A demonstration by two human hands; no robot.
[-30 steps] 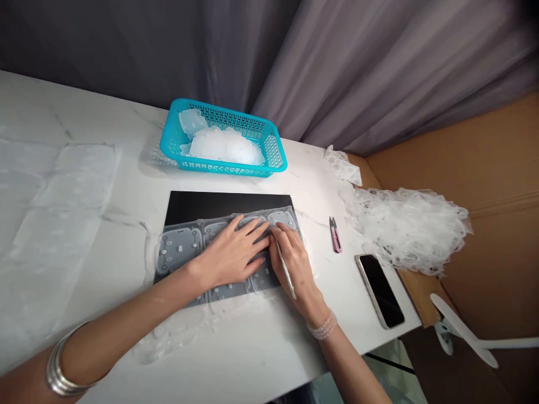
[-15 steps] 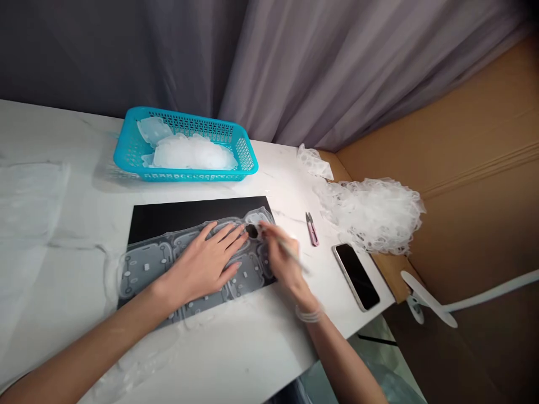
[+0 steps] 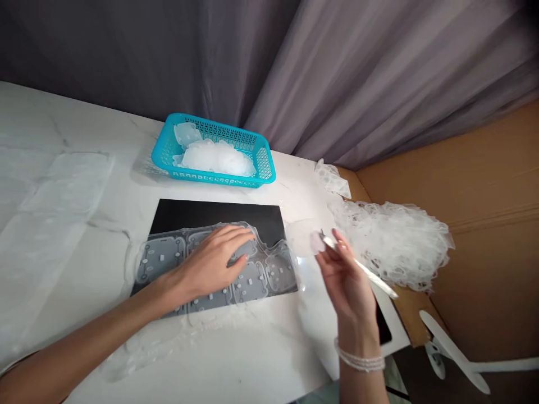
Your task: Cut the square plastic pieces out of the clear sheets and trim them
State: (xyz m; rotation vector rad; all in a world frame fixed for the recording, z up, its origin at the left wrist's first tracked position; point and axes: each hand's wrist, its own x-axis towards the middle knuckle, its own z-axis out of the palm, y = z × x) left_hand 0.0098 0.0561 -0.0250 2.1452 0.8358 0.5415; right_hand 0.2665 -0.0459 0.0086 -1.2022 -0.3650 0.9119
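Note:
A clear molded sheet (image 3: pixel 162 264) with rounded panels lies over a black board (image 3: pixel 214 213) on the table. My left hand (image 3: pixel 210 258) rests on the sheet, palm down, fingers bent slightly and thumb apart, holding nothing. To the right of the board is my right hand (image 3: pixel 347 278), raised and palm up. Its fingers are closed round a slim white pen-shaped tool (image 3: pixel 374 279) with a dark pointed tip. A thin translucent piece (image 3: pixel 301 237) juts leftward from its fingertips. At the sheet's upper right, bare board shows behind a thin, sagging edge strip.
Behind the board stands a blue basket (image 3: pixel 214 178) holding translucent pieces. A heap of clear plastic scraps (image 3: pixel 396 241) lies at right beside a cardboard wall (image 3: pixel 463 191). My right hand partly hides a phone (image 3: pixel 384 325). More clear sheets (image 3: pixel 71 179) lie at left.
My right hand has moved right, off the sheet, and turned palm up with the tool and a translucent piece. One upper-right panel is gone from the sheet. My left hand stays on it.

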